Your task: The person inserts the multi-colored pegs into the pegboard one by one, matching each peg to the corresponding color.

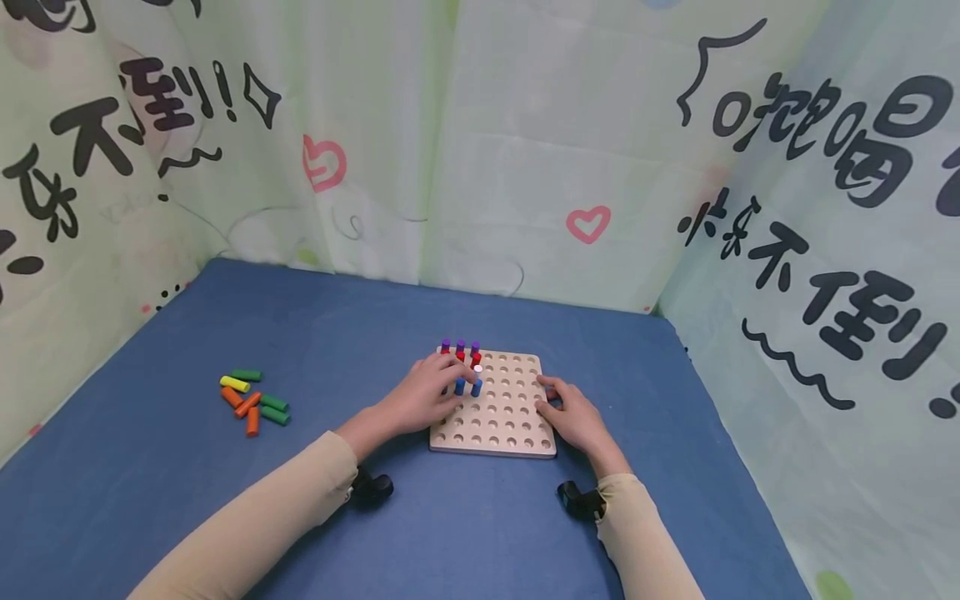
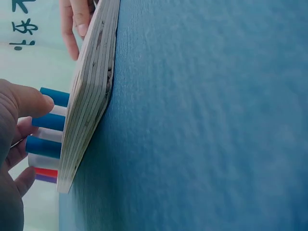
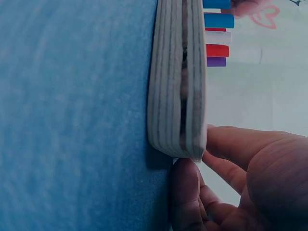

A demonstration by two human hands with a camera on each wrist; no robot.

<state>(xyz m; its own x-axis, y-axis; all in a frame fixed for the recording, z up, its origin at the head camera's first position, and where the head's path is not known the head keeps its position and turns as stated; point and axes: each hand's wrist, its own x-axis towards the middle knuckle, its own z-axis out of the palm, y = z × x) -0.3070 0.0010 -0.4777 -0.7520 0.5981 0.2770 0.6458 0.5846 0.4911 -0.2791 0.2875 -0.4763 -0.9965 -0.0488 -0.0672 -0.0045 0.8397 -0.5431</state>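
Note:
A square wooden pegboard with rows of round holes lies on the blue table. Purple, red, white and blue pegs stand in its far left part. My left hand reaches over these from the left. Its thumb and index finger are at the blue peg on the right of the row; part of that hold is hidden. More blue pegs stand beside it. My right hand holds the board's right edge, and its fingertips meet the layered side at the corner.
Loose green, orange and yellow pegs lie in a cluster on the table, left of the board. Printed pale curtains enclose the back and both sides.

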